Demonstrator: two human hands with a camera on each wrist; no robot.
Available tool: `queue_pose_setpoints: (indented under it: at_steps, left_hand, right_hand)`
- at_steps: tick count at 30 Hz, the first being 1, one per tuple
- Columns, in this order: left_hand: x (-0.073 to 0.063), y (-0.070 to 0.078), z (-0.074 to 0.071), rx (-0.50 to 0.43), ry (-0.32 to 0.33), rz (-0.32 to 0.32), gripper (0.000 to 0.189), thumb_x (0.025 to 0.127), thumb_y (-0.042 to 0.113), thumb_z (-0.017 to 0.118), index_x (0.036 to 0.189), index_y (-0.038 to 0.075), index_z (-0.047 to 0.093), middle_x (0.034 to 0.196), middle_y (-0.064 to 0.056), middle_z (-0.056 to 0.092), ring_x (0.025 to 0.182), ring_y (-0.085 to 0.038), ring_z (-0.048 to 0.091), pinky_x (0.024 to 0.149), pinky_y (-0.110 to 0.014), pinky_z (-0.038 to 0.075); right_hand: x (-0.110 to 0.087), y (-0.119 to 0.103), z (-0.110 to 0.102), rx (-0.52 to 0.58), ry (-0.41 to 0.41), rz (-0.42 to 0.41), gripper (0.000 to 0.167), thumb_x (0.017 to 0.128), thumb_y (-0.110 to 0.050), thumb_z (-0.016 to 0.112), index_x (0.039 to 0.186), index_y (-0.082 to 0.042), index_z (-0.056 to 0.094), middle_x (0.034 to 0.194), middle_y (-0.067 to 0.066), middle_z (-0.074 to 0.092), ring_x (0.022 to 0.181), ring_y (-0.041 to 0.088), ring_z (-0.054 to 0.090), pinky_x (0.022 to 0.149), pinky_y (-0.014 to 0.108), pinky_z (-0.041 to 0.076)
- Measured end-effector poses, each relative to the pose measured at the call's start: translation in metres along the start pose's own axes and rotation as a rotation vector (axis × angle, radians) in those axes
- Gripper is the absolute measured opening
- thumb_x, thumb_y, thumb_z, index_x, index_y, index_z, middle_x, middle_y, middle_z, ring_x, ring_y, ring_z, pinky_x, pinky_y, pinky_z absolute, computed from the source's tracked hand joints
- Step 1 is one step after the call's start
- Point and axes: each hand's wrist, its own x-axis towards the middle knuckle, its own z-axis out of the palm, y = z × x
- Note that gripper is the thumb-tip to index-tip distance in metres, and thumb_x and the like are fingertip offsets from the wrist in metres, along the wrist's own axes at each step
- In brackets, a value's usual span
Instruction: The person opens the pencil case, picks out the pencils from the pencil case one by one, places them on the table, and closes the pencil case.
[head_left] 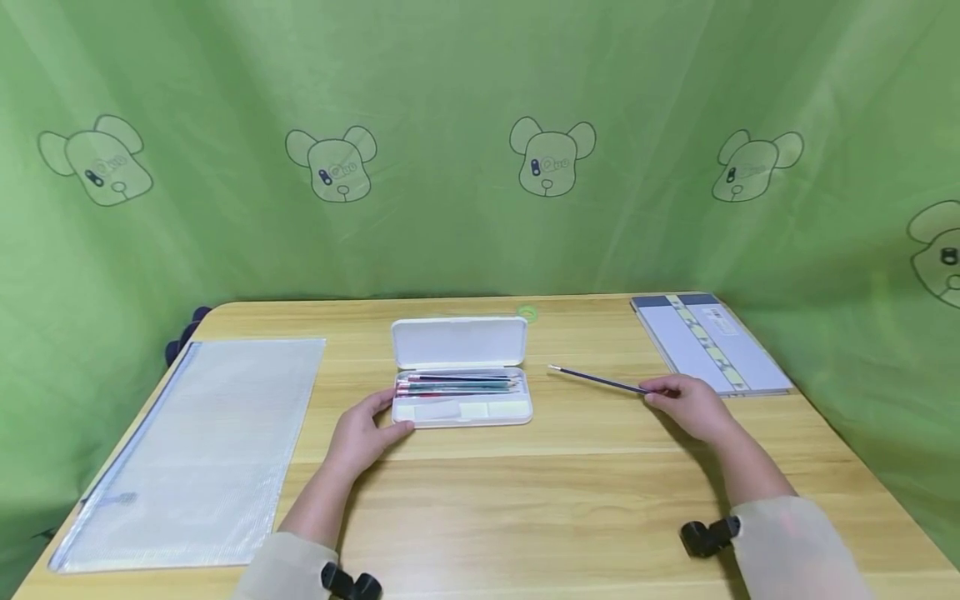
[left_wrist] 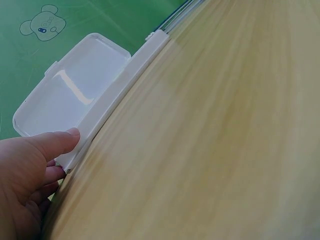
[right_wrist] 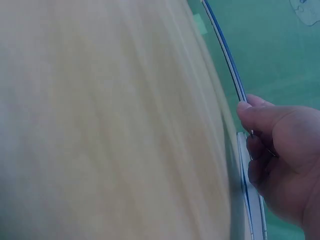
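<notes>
1. Left grip (left_wrist: pixel 25 175): bare hand, lower left. Thumb laid on white plastic case (left_wrist: pixel 118 88), other fingers bent at its near corner.
2. Case: open, on bench (left_wrist: pixel 210 130), runs diagonally from the grip toward upper right. Inside of base hidden from here.
3. Lid (left_wrist: pixel 95 65): raised, rounded corners, small tab on outer edge, pale streak across inner face.
4. Bench: light wood grain, fills centre and right, blurry.
5. Past case's far end: blue-edged item (left_wrist: pixel 176 18), cut by frame, can't tell what.
6. Behind: green cloth (left_wrist: pixel 112 17), outlined cartoon animal head (left_wrist: pixel 44 26) upper left.
</notes>
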Motion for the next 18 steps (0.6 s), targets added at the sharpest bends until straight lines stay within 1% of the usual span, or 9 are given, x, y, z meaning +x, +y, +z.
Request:
queue_pose_setpoints:
  at_steps: [2,5,12,18]
  left_hand:
    - [0.000,0.000,0.000,-0.004,-0.003,-0.007,0.065,0.082,0.026,0.078,0.137,0.001,0.053,0.138,-0.017,0.058,0.137,-0.036,0.046,0.118,-0.050,0.033]
    - [0.000,0.000,0.001,-0.010,-0.002,-0.014,0.066,0.082,0.026,0.078,0.137,0.001,0.053,0.139,-0.016,0.058,0.137,-0.035,0.046,0.119,-0.050,0.032]
    - [0.000,0.000,0.002,-0.006,0.013,0.002,0.065,0.082,0.024,0.078,0.137,0.001,0.053,0.137,-0.016,0.060,0.136,-0.035,0.047,0.119,-0.050,0.033]
    - [0.000,0.000,0.002,0.004,0.015,0.004,0.064,0.082,0.024,0.078,0.137,0.001,0.053,0.136,-0.016,0.060,0.136,-0.036,0.047,0.118,-0.050,0.033]
  right_hand:
    - [0.003,0.001,0.001,-0.012,-0.004,-0.004,0.030,0.096,-0.019,0.062,0.120,-0.001,0.067,0.123,0.027,0.063,0.113,0.043,0.057,0.096,0.055,0.047]
    - [0.010,0.000,0.003,-0.028,-0.020,-0.008,0.029,0.095,-0.017,0.062,0.118,-0.001,0.068,0.123,0.028,0.063,0.116,0.046,0.055,0.098,0.060,0.045]
    - [0.023,-0.004,0.009,-0.062,-0.058,-0.014,0.027,0.096,-0.014,0.059,0.117,-0.001,0.069,0.123,0.028,0.063,0.118,0.048,0.054,0.099,0.061,0.045]
    - [0.028,-0.005,0.011,-0.085,-0.063,-0.023,0.027,0.097,-0.011,0.056,0.119,0.000,0.068,0.125,0.029,0.061,0.121,0.050,0.051,0.102,0.063,0.042]
